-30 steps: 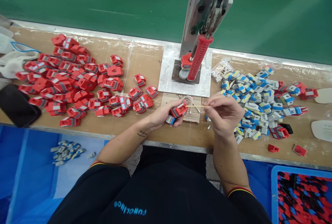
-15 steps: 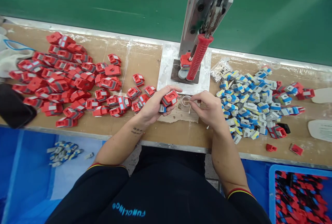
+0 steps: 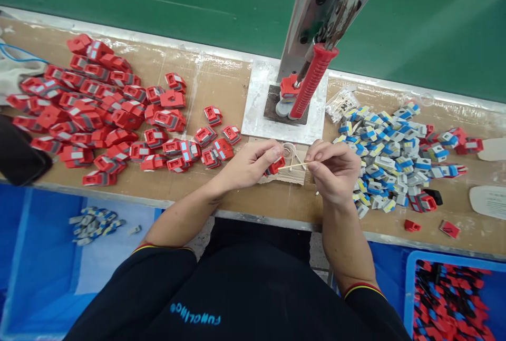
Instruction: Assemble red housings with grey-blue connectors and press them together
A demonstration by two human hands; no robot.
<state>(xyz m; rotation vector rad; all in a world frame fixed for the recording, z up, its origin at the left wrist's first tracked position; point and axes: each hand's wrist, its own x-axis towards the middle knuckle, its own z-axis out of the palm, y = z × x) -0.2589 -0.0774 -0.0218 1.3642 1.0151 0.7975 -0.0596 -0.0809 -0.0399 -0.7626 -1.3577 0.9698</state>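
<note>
My left hand [image 3: 253,162] is closed round a red plastic toy car part [image 3: 275,165], most of it covered by the fingers. Between thumb and fingertips, my right hand [image 3: 334,168] pinches a thin wooden stick [image 3: 294,166] that looks like a cotton swab. Its far end reaches the red part; the tip itself is too small to make out. Just beyond the hands, a small clear round dish [image 3: 289,150] sits on a torn piece of cardboard [image 3: 286,176].
A hand press with a red handle [image 3: 316,80] stands behind my hands. Red car parts [image 3: 95,114] are heaped left, grey-blue parts [image 3: 389,156] right, beside cotton swabs [image 3: 342,103]. A blue crate [image 3: 411,283] of red and black pieces is lower right.
My left hand has rolled over, covering more of the red part. My right hand has drawn away from the dish, and its stick now points at that part. The view has shifted slightly.
</note>
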